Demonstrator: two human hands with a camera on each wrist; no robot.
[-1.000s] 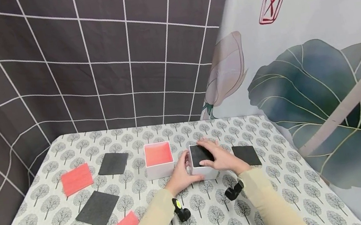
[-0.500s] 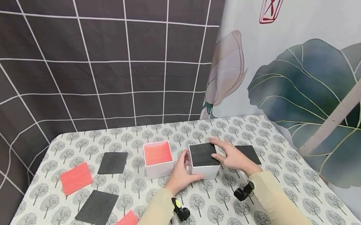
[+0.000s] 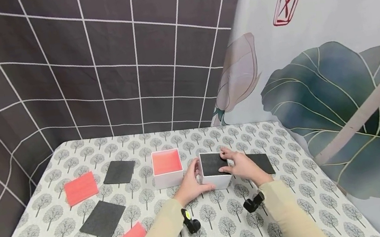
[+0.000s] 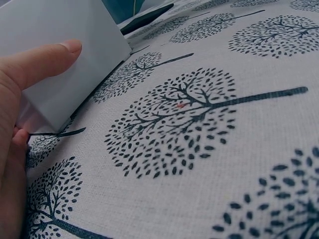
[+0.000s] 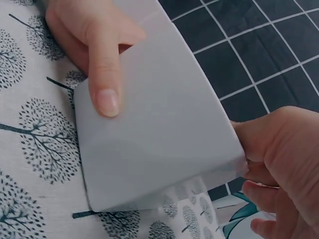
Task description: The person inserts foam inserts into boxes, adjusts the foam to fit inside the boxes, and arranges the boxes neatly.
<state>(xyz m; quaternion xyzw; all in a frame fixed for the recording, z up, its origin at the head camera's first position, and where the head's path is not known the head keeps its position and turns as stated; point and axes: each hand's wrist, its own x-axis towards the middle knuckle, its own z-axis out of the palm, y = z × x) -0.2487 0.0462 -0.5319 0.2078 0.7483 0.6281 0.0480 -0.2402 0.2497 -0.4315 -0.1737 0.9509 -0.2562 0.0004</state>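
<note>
**Patterned Table Between Two Hanging Cloths**

A table (image 3: 70, 153) covered in a white cloth printed with small dark trees stands in a corner. Behind and to the left hangs a dark backdrop (image 3: 94, 67) with a white grid. On the right hangs a pale curtain (image 3: 334, 72) showing large green leaves, pink buds and a red seal.

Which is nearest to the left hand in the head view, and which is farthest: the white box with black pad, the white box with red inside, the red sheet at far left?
1. White box with black pad: touching the left hand.
2. White box with red inside: just left.
3. Red sheet: far left.
</note>
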